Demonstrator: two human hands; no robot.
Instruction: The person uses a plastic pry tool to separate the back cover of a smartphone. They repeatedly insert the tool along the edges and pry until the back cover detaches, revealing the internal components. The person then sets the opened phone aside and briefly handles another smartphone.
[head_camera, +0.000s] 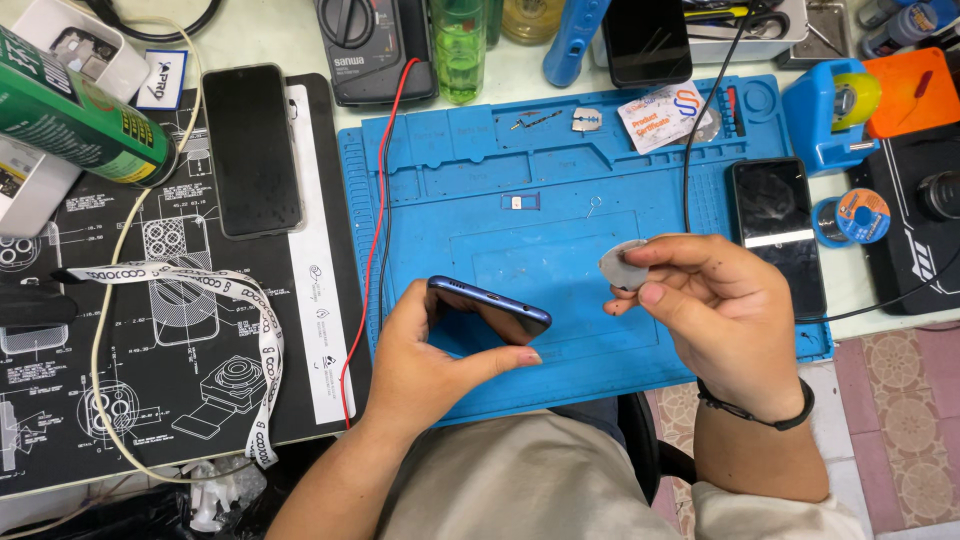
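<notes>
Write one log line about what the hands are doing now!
left hand: grips blue phone on edge | right hand: pinches grey round pick | below: blue mat

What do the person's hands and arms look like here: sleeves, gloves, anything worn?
Both hands are bare, no gloves, forearms uncovered with no sleeves in view. The right hand has a thin black band round its wrist; the left hand wears nothing. Small dark smudges mark the right fingers.

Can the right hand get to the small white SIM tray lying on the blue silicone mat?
Probably not as is: the path across the blue silicone mat to the small white SIM tray looks free, but the right hand is pinching a round grey disc.
</notes>
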